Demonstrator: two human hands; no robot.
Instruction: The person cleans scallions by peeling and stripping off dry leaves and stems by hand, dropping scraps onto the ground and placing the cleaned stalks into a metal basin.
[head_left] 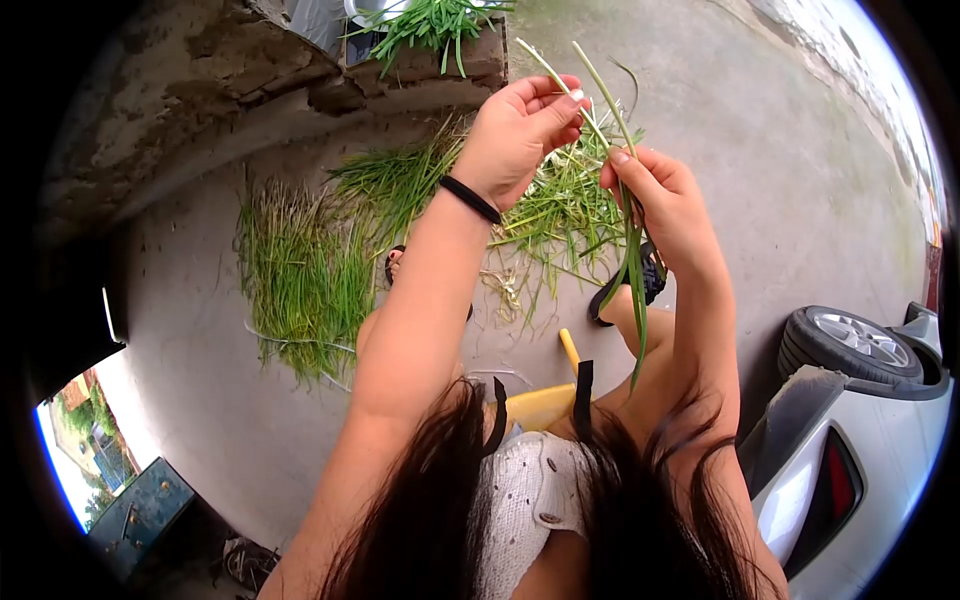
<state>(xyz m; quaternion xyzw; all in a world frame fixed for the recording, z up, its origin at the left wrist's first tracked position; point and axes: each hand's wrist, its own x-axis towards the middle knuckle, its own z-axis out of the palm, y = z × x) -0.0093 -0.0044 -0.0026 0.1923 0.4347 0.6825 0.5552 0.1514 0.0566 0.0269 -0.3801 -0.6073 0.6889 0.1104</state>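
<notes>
My left hand (525,130), with a black band at the wrist, is raised in front of me. Its thumb and fingers pinch one pale stem close to its upper end. To the right, my right hand (662,195) grips a few garlic chives (634,260) at mid-length. Their whitish stems point up and away from me, while the flat green leaves hang below the hand. On the ground beneath my hands lies a loose spread of chives and stripped bits (570,200). A thick pile of uncleaned chives (305,260) lies to the left.
More green chives (435,25) rest on a ledge (430,75) at the top. My sandalled feet (650,275) stand beside the scraps. Close to my lap is something yellow (540,405). A silver car (840,480) with a wheel (855,345) is at right, a dark green box (140,515) lower left.
</notes>
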